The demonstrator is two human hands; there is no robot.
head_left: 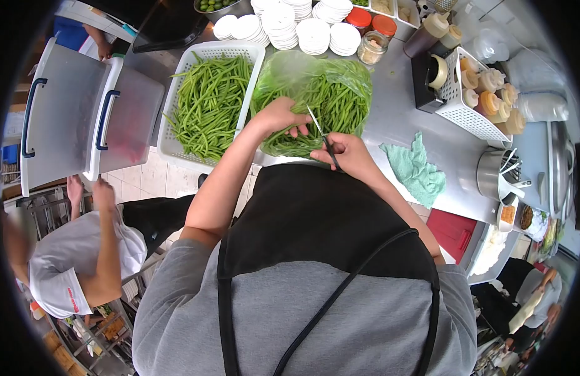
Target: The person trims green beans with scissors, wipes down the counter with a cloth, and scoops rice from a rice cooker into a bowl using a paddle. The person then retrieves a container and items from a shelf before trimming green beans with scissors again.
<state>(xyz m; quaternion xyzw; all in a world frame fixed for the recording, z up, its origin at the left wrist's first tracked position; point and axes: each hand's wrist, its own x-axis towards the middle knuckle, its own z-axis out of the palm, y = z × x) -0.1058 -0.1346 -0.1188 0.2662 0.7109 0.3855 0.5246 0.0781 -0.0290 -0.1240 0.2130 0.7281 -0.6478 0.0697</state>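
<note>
In the head view, we find our right hand (341,152) closed around the dark handles of a pair of scissors (316,122) over the near part of a thin green bag (272,69) of green beans (340,91). The scissors' long axis runs from 5 o'clock at the handles to 11 o'clock at the tip, so the blades point away from us, slightly leftward. Our left hand (279,118) lies at about 10 o'clock from the right, over the bag, fingers part-curled and reaching towards 4 o'clock, near the blades; we cannot tell whether they pinch a bean or touch the metal. The white basket (257,62) of beans stands on the surface (393,103) at about 9 o'clock from our left hand, the nearer one.
</note>
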